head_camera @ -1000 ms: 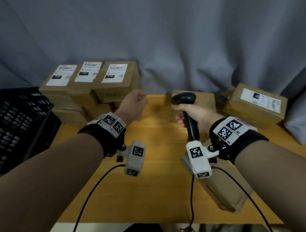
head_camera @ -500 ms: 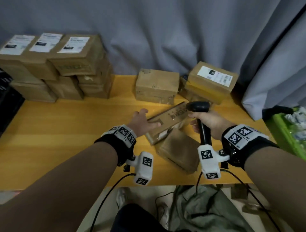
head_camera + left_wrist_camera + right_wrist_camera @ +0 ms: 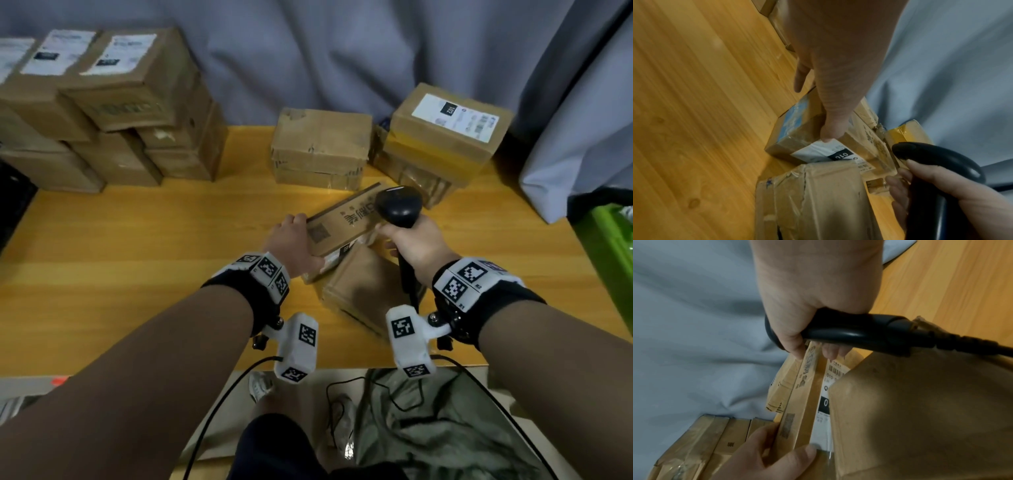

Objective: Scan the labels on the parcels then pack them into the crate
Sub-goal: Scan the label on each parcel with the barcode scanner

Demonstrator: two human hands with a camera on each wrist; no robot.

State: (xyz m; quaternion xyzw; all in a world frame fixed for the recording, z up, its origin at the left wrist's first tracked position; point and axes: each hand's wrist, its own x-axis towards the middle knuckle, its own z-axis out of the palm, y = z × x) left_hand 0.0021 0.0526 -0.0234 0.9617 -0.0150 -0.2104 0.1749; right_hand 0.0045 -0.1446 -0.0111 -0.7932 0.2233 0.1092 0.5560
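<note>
A long flat cardboard parcel (image 3: 342, 222) lies tilted on its edge in the middle of the table, propped against a second brown parcel (image 3: 363, 287). My left hand (image 3: 301, 240) grips its near end, with the thumb (image 3: 828, 131) beside its white label (image 3: 818, 151) and the fingers (image 3: 800, 79) round the far side. My right hand (image 3: 414, 240) holds a black barcode scanner (image 3: 399, 205) by the handle (image 3: 859, 334), right at the parcel's other end (image 3: 810, 353). Only a black corner of the crate (image 3: 13, 202) shows at the far left.
A stack of labelled parcels (image 3: 130, 75) stands at the back left. A worn parcel (image 3: 322, 147) and a labelled parcel (image 3: 448, 126) on a lower box sit at the back right. A grey curtain (image 3: 308, 51) hangs behind, a green bin (image 3: 613, 246) is on the right.
My view has swung right and down. My left hand went from a fist near the left stack to the long parcel and took hold of it; the parcel tipped up. The scanner came closer.
</note>
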